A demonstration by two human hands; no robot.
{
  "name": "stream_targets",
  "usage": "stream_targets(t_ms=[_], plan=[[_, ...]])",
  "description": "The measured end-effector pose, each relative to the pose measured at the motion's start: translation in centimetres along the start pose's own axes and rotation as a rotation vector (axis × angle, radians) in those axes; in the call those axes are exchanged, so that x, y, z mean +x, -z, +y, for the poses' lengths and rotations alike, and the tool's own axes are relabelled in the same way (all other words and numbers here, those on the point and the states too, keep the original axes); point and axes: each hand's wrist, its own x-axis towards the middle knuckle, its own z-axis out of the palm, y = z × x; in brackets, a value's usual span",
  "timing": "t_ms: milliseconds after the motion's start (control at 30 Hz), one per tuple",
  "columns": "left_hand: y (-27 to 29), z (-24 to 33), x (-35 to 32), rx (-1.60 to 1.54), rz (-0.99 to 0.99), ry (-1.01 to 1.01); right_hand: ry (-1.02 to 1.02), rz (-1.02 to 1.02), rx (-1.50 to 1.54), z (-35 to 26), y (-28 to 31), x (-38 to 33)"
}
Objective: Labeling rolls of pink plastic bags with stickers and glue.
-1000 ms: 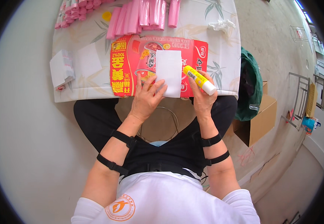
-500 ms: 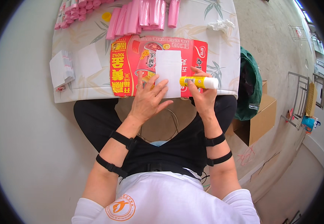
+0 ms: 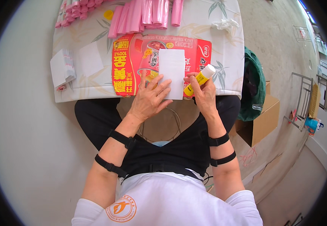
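White slips of paper (image 3: pixel 172 71) lie stacked slightly out of line on a flat red and yellow printed cardboard sheet (image 3: pixel 120 81) at the table's near edge. My left hand (image 3: pixel 148 100) rests with fingers spread, its fingertips on the cardboard and on the left edge of the paper. In my right hand (image 3: pixel 205 97), a yellow glue stick with a white end (image 3: pixel 202 78) is gripped between thumb and fingers. It tilts, white end up and to the right, its lower end beside the paper's right edge.
Pink rolls (image 3: pixel 135 17) lie along the far side, near a small yellow cap (image 3: pixel 108 14). To the left are a folded white paper stack (image 3: pixel 62 67) and a loose white sheet (image 3: pixel 90 57). Crumpled tissue (image 3: pixel 225 25) lies far right; a green bag (image 3: pixel 255 84) and cardboard box (image 3: pixel 263 116) stand beyond the table.
The glue stick has turned from lying level, white end right, to a steep tilt with that end up. My left hand stays nearly in place on the paper.
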Motion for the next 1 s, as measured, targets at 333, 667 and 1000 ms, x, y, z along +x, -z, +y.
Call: stream_targets(t_ms=[333, 667, 1000], plan=[[-0.3, 0.4, -0.2, 0.09, -0.013, 0.056, 0.104, 0.147, -0.47, -3.6, -0.4, -1.1], [-0.4, 1.5, -0.3, 0.122, -0.029, 0.152, 0.224, 0.162, -0.151, -7.9, -1.0, -0.2], [0.2, 0.3, 1.0, 0.076, 0.123, 0.12, -0.02, 0.033, -0.16, -5.0, 1.7, 5.4]])
